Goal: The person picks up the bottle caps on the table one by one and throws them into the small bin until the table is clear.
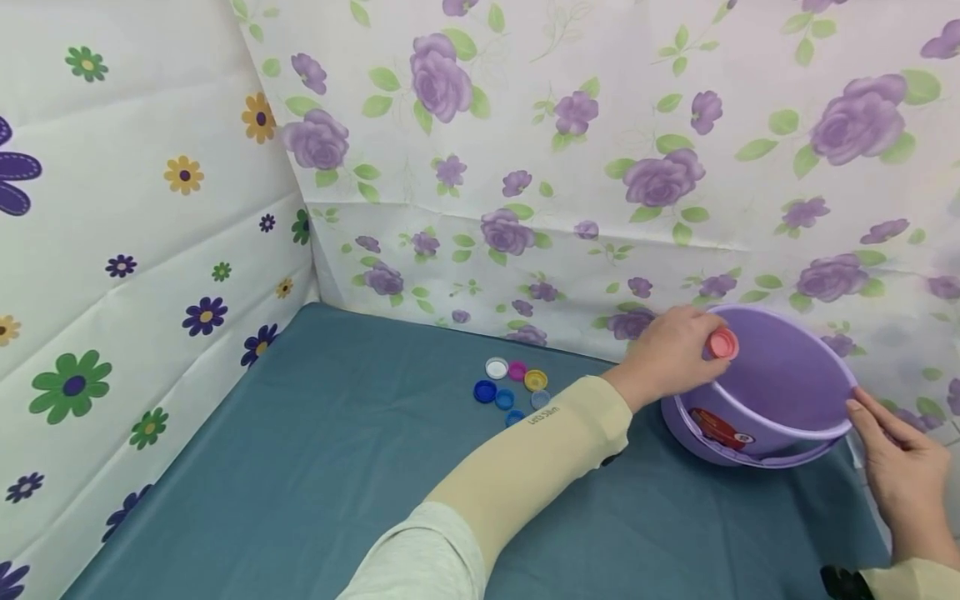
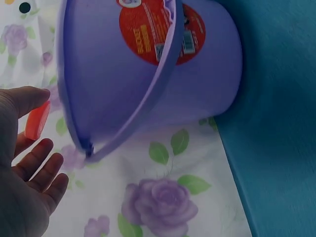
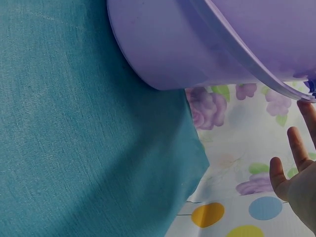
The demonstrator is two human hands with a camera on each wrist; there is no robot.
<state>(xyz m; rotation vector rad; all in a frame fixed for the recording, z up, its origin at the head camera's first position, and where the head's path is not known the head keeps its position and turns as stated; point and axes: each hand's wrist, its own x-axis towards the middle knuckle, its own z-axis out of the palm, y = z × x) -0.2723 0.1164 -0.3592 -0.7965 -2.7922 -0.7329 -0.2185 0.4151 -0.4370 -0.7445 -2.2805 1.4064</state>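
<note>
My left hand (image 1: 671, 354) pinches a red bottle cap (image 1: 722, 343) between thumb and fingers at the left rim of a purple bucket (image 1: 795, 367). In the left wrist view the red cap (image 2: 37, 120) stands on edge between thumb and index finger, the other fingers loosely bent, beside the bucket's mouth. My right hand (image 1: 903, 467) grips the bucket's right rim with thumb and fingertips. The right wrist view shows a fingertip of the right hand (image 3: 301, 182) at the rim, other fingers spread. The bucket leans with its mouth towards me; its floor is hidden.
Several bottle caps, among them a white cap (image 1: 497, 367), a yellow cap (image 1: 536, 381) and a dark blue cap (image 1: 485, 391), lie in a cluster on the blue-green tablecloth (image 1: 337, 467), left of the bucket. Flowered sheets (image 1: 525, 167) hang along the back and left edges.
</note>
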